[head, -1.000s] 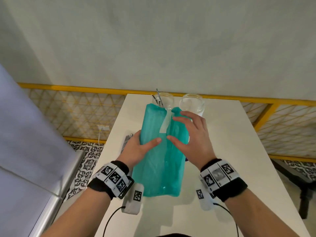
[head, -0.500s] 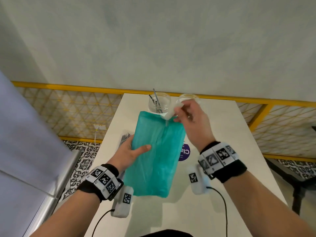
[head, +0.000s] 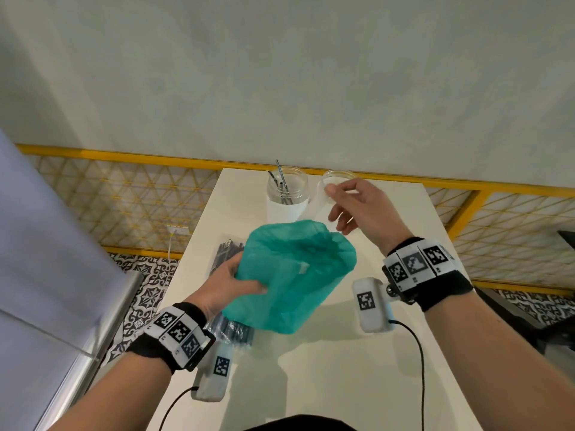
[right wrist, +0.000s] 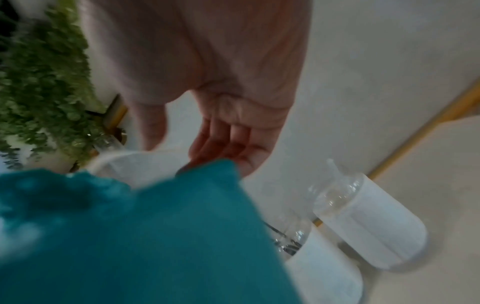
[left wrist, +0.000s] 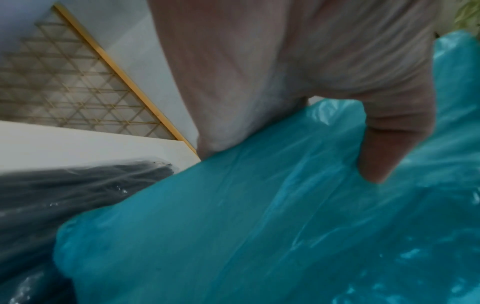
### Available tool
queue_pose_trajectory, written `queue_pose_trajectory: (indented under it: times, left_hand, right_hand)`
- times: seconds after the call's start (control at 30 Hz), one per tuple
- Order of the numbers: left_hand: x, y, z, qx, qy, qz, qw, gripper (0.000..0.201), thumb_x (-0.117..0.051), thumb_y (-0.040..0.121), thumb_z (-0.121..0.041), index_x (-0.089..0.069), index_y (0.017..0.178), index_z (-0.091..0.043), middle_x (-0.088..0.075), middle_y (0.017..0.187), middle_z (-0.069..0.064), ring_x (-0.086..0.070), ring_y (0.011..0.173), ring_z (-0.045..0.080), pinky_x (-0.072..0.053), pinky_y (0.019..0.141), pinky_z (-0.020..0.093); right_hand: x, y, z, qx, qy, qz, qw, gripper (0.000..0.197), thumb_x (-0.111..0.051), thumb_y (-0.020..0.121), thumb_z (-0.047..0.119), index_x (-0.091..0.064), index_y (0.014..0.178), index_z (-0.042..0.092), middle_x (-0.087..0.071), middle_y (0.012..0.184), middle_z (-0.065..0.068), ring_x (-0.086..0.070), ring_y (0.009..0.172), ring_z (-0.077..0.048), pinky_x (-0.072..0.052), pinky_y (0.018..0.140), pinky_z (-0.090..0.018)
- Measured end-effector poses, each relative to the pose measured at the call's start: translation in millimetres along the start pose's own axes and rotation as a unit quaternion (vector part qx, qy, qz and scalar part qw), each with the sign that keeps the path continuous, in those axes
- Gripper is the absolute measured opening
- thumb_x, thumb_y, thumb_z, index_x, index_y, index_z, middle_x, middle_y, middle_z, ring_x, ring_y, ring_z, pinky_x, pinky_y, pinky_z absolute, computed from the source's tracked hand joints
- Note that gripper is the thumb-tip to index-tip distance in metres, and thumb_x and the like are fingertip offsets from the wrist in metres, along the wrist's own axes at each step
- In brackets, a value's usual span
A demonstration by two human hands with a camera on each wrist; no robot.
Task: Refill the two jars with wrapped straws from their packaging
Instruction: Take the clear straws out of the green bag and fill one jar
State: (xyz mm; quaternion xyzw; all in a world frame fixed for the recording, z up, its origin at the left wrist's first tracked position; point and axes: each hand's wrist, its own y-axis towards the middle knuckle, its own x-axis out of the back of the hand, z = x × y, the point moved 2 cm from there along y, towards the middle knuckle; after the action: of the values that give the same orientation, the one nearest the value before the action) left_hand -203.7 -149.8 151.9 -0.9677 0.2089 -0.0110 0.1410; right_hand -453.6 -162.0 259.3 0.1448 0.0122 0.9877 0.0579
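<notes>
Since half a second ago the teal straw package has been lifted and turned over the white bench, its crumpled mouth now gaping toward the jars, its long axis running from near left to far right, uncovering a clear pack of black straws beneath. The left hand grips the package's left side with curled fingers, while the right hand has let go and hovers past its mouth, fingers loose around nothing. The left jar holds a few black straws; what the right jar holds cannot be told.
</notes>
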Motion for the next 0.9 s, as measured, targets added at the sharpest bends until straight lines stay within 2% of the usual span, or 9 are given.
queue_pose_trajectory:
  times: [0.1,0.2,0.33,0.47,0.63,0.7,0.77,0.83,0.9]
  left_hand:
    - [-1.7,0.0,0.2,-0.005,-0.021,-0.023,1.000,0.077,-0.082,0.046,-0.025,-0.059,0.119,-0.020,-0.073,0.111,0.003,-0.070,0.101,0.022,-0.057,0.081,0.033]
    - [-6.5,1.5,1.4,-0.008,-0.029,-0.023,0.999,0.076,-0.081,0.050,-0.023,-0.057,0.123,-0.021,-0.071,0.116,0.005,-0.067,0.106,0.026,-0.053,0.093,0.046]
    - [-19.2,2.9,-2.9,-0.020,-0.032,-0.020,0.999,0.081,-0.079,0.053,-0.017,-0.049,0.128,-0.021,-0.067,0.119,0.007,-0.067,0.105,0.023,-0.057,0.085,0.034]
    - [-37.6,1.5,-21.1,-0.127,-0.024,-0.092,0.987,0.072,-0.084,0.066,-0.020,-0.041,0.124,-0.026,-0.054,0.122,-0.002,-0.063,0.101,0.004,-0.055,0.081,0.022]
    - [-50.0,7.2,-34.6,-0.230,0.236,-0.138,0.934,0.031,-0.079,0.077,-0.027,-0.052,0.091,-0.031,-0.059,0.091,-0.010,-0.055,0.081,0.000,-0.044,0.073,0.013]
    - [-48.4,9.4,-36.5,-0.206,0.241,-0.167,0.934,0.018,-0.072,0.083,-0.033,-0.056,0.083,-0.025,-0.061,0.079,-0.008,-0.055,0.072,0.003,-0.045,0.068,0.019]
    - [-44.3,10.6,-39.1,-0.182,0.209,-0.205,0.939,0.021,-0.067,0.087,-0.036,-0.054,0.079,-0.021,-0.063,0.076,-0.005,-0.056,0.069,0.008,-0.046,0.064,0.022]
    - [-42.5,10.1,-43.0,-0.181,0.186,-0.227,0.939,0.025,-0.062,0.090,-0.036,-0.050,0.075,-0.020,-0.059,0.073,-0.004,-0.052,0.065,0.009,-0.043,0.059,0.017]
    - [-41.6,9.1,-47.4,-0.198,0.216,-0.246,0.924,0.027,-0.059,0.091,-0.036,-0.049,0.074,-0.019,-0.055,0.076,-0.002,-0.050,0.070,0.010,-0.040,0.061,0.019]
  right_hand:
    - [-11.1,-16.7,-11.8,-0.026,-0.027,0.126,0.991,0.054,-0.067,0.072,0.059,-0.057,0.114,0.026,-0.068,0.098,0.010,-0.066,0.085,-0.006,-0.049,0.074,-0.022]
    - [-21.6,-27.8,-25.3,-0.024,-0.022,0.180,0.983,0.062,-0.083,0.068,0.043,-0.056,0.122,0.026,-0.068,0.111,0.011,-0.067,0.097,-0.004,-0.054,0.082,-0.020]
    - [-28.8,-27.8,-38.9,0.028,-0.048,0.075,0.996,0.023,-0.074,0.083,0.027,-0.066,0.102,0.019,-0.071,0.093,0.007,-0.067,0.085,-0.010,-0.051,0.073,-0.018]
    - [-40.0,-29.3,-54.1,-0.003,-0.027,0.058,0.998,0.008,-0.069,0.086,0.033,-0.067,0.093,0.030,-0.071,0.086,0.013,-0.067,0.080,-0.002,-0.050,0.070,-0.016]
    - [-46.9,-29.5,-61.7,-0.040,-0.082,0.017,0.996,0.052,-0.060,0.087,0.051,-0.047,0.055,0.011,-0.044,0.051,0.003,-0.040,0.042,-0.007,-0.032,0.047,-0.019]
    - [-44.4,-29.6,-61.1,-0.040,-0.080,0.005,0.996,0.066,-0.050,0.083,0.065,-0.047,0.060,0.002,-0.044,0.057,-0.003,-0.040,0.052,-0.013,-0.032,0.054,-0.025]
    - [-41.2,-33.8,-60.9,-0.019,-0.068,0.021,0.997,0.059,-0.054,0.075,0.067,-0.055,0.072,0.008,-0.054,0.068,0.002,-0.049,0.062,-0.013,-0.037,0.062,-0.024]
    - [-39.7,-39.8,-65.4,0.000,-0.072,0.036,0.997,0.044,-0.076,0.070,0.053,-0.059,0.090,0.017,-0.062,0.087,0.006,-0.058,0.079,-0.006,-0.042,0.069,-0.016]
    - [-35.4,-42.1,-72.2,0.023,-0.087,0.006,0.996,0.032,-0.084,0.071,0.027,-0.059,0.090,0.021,-0.059,0.093,0.005,-0.056,0.084,-0.001,-0.041,0.071,-0.010]
